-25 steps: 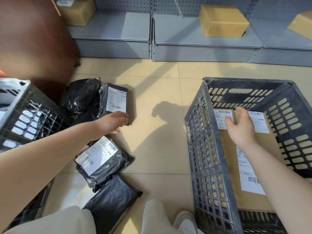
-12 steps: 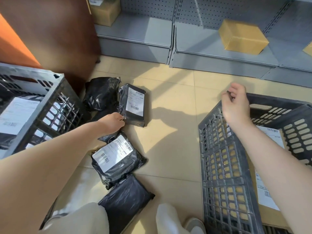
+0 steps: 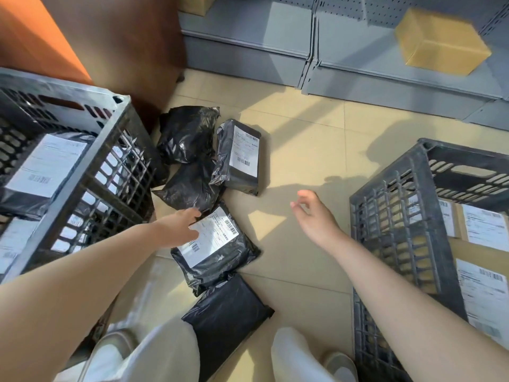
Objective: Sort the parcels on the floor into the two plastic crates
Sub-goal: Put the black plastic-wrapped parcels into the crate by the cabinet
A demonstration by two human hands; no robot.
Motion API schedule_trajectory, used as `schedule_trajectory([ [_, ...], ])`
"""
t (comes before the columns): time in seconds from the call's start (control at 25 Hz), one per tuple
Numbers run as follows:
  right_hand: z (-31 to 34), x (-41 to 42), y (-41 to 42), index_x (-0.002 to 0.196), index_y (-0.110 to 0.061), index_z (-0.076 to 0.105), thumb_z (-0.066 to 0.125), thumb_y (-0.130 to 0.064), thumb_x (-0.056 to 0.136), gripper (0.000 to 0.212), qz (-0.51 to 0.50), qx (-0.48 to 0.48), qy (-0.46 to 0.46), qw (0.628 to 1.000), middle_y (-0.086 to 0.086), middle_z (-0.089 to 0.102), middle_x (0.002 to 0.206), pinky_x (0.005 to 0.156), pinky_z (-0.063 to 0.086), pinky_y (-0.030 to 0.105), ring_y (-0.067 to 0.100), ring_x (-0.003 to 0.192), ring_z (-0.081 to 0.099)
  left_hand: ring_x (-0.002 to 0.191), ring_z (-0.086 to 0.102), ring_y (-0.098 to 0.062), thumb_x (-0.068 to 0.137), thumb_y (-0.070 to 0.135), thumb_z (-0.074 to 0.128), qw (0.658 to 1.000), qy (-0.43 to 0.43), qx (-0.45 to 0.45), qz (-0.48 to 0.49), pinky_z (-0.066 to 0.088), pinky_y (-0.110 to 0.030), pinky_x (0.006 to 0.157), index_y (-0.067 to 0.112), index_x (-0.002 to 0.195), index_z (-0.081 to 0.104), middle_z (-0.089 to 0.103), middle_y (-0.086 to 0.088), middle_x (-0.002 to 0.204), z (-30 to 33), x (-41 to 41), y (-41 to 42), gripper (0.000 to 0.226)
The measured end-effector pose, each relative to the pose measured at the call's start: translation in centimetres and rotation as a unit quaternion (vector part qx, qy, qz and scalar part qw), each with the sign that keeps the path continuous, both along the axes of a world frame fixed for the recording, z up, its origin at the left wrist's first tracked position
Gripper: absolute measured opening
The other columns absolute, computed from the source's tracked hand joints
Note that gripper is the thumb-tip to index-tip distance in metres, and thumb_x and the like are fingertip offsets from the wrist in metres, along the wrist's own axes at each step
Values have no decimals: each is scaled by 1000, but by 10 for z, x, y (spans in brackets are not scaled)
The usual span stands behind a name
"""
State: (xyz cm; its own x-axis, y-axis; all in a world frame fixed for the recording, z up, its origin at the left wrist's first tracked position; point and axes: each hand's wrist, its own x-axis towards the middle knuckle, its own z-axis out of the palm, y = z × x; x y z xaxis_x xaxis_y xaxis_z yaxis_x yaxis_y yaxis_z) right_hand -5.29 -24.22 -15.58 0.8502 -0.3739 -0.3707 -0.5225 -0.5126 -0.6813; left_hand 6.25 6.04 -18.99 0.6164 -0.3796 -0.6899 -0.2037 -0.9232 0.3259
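Observation:
Several black plastic parcels lie on the tiled floor between two dark crates. My left hand point(image 3: 180, 227) rests on the upper edge of a labelled black parcel point(image 3: 217, 252), fingers spread, not gripping it. Beyond it lie an unlabelled black bag point(image 3: 190, 186), a crumpled black bag point(image 3: 187, 133) and a labelled flat black parcel point(image 3: 241, 158). Another black parcel point(image 3: 225, 318) lies by my knees. My right hand point(image 3: 314, 216) hovers empty over bare floor, fingers apart, left of the right crate point(image 3: 391, 216), which holds brown labelled parcels. The left crate point(image 3: 91, 166) holds black labelled parcels.
Grey metal shelving point(image 3: 275, 45) runs along the back with a cardboard box point(image 3: 440, 42) on it. A brown wooden panel point(image 3: 124, 45) stands behind the left crate. My knees and shoes are at the bottom edge.
My right hand left the right crate and swung left over the floor, empty. My left hand shifted down from the far bags onto the labelled parcel. The view turned left.

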Motion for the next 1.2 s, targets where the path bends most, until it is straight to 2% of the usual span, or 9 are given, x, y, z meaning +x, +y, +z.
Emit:
schedule_trajectory([
  [0.12, -23, -19, 26, 142, -12, 44, 54, -31, 100, 47, 72, 17, 56, 996, 9, 52, 142, 105, 32, 24, 22, 134, 47, 115, 54, -20, 94, 30, 58, 1000, -1, 5, -9, 44, -32, 100, 20, 142, 40, 50, -3, 137, -20, -19, 18, 52],
  [0.36, -66, -49, 57, 142, -15, 40, 51, -38, 100, 49, 70, 62, 205, 974, 9, 51, 140, 101, 38, 27, 25, 126, 51, 92, 59, -14, 96, 36, 55, 999, 44, 5, 7, 45, -24, 77, 22, 125, 49, 59, 3, 110, -30, -47, 16, 33],
  [0.44, -78, -60, 62, 139, -11, 42, 45, -42, 102, 48, 84, 66, 268, 958, 9, 53, 136, 99, 40, 27, 26, 121, 53, 98, 60, -12, 98, 40, 53, 989, 147, -21, 25, 49, -25, 85, 26, 128, 49, 58, 4, 120, -27, -57, 8, 33],
  [0.56, -81, -72, 68, 146, -10, 36, 33, -56, 101, 64, 94, 126, 363, 918, 5, 56, 125, 83, 48, 30, 20, 97, 57, 116, 59, -14, 98, 39, 52, 935, 334, -62, 106, 51, -32, 98, 33, 138, 45, 54, 7, 133, -22, -72, -3, 41],
  [0.68, -74, -79, 76, 154, -19, 26, 26, -65, 99, 72, 31, 217, 434, 874, 20, 43, 148, 87, 51, 33, 31, 106, 58, 124, 52, -19, 99, 38, 50, 920, 362, -67, 135, 48, -32, 98, 33, 144, 37, 48, 5, 141, -25, -81, -16, 47],
  [0.84, -72, -81, 88, 152, -16, 32, 33, -54, 103, 62, -111, 332, 376, 858, 16, 38, 152, 90, 48, 36, 33, 129, 49, 104, 48, -18, 95, 37, 50, 914, 355, -81, 178, 42, -30, 84, 38, 120, 51, 47, 4, 124, -31, -89, -31, 25],
  [0.92, -75, -80, 90, 147, -13, 39, 41, -46, 103, 55, -166, 361, 344, 851, 14, 40, 149, 91, 50, 40, 30, 127, 47, 104, 49, -20, 94, 37, 51, 930, 323, -66, 164, 44, -30, 86, 33, 133, 49, 49, 0, 124, -35, -94, -36, 39],
  [1.08, -81, -76, 89, 125, -12, 57, 57, -34, 97, 35, -222, 347, 301, 860, 10, 54, 136, 82, 52, 35, 34, 120, 54, 134, 43, -21, 93, 41, 57, 984, 160, -33, 66, 35, -33, 111, 20, 149, 37, 43, -2, 148, -38, -97, -42, 62],
  [1.2, -77, -69, 84, 100, -14, 63, 63, -23, 89, 14, -252, 338, 262, 868, 5, 62, 112, 70, 48, 33, 27, 99, 58, 126, 46, -20, 87, 36, 69, 973, 185, -78, 117, 39, -28, 101, 19, 147, 35, 47, -3, 138, -36, -96, -38, 71],
])
